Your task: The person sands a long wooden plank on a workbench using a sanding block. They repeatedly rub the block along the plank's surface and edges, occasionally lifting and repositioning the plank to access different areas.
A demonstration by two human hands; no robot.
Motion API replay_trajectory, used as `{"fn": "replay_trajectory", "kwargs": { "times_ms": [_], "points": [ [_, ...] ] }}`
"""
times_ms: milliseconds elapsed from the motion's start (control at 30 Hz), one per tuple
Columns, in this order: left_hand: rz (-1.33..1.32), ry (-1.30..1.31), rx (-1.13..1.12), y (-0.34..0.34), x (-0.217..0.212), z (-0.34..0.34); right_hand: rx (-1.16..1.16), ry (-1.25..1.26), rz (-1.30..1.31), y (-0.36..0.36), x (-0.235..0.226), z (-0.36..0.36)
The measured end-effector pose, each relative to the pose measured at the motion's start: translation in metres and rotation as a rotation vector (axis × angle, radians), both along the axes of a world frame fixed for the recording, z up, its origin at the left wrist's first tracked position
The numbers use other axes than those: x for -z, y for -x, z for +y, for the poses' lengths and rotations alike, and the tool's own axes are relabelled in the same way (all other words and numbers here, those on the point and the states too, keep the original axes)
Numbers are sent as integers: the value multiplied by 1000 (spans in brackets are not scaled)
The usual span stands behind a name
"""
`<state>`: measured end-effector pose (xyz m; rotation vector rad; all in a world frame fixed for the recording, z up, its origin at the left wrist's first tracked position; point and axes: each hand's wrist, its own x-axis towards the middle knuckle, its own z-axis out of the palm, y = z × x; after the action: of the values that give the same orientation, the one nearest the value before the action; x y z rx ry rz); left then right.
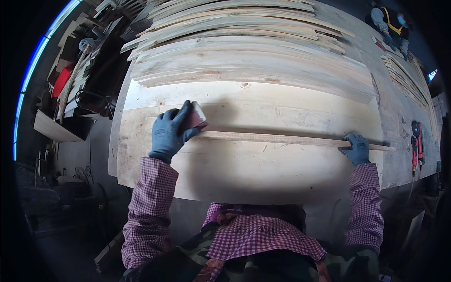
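Broad pale bench (244, 174), spanning the view, lit from above, with a stack of planks (249, 51) heaped along its far side. Laid lengthwise across the bench middle: one thin wooden strip (282, 138), reaching from left of centre to past the bench's right edge.

Left hand (169, 134), gloved in blue-grey, closed around a small reddish sanding block (195, 117), pressed onto the strip's left end. Right hand (358, 149), gloved likewise, laid with fingers curled over the strip near its right end, pinning it against the bench; how tightly could not be told.

Judged as sanding of the strip's upper face. Done well by: block kept flat, not rocked onto an edge; strokes run along the grain, the full length, with even pressure; strip held firmly enough at the far end to prevent sliding or bowing; overhanging right tip eased over lightly to avoid snapping.

Farther right, on the bench: red power tool (416, 143), lying idle. At top right: another person (390, 23), well apart, bent over more planks.
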<state>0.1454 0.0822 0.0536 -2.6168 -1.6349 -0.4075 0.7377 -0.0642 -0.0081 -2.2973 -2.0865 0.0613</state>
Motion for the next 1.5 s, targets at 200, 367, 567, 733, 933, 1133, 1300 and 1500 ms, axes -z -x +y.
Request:
{"fn": "replay_trajectory", "kwargs": {
  "times_ms": [200, 367, 567, 733, 933, 1133, 1300, 1500],
  "points": [
    [8, 96, 189, -50, -2, -8, 1, 1, 7, 8, -5, -2],
    [-5, 87, 628, -248, 7, -59, -44, 41, 3, 9, -6, 4],
    [32, 29, 738, -263, 19, -72, -34, 67, 3, -3, 2, 5],
    [35, -170, 305, -103, 12, -35, -37, 116, 64, 4, -21, 17],
    [120, -64, -186, 60, 48, 6, -94, 30, 212, 59, 6, 32],
    [54, -34, -219, 50, 59, 14, -173, -270, 64, 90, 29, 38],
    [-32, 53, 137, -98, 45, -25, -98, -283, -11, 88, 32, 44],
    [-35, 250, 483, -235, 55, -59, -160, -226, -109, 81, 40, 52]
  ]
}}
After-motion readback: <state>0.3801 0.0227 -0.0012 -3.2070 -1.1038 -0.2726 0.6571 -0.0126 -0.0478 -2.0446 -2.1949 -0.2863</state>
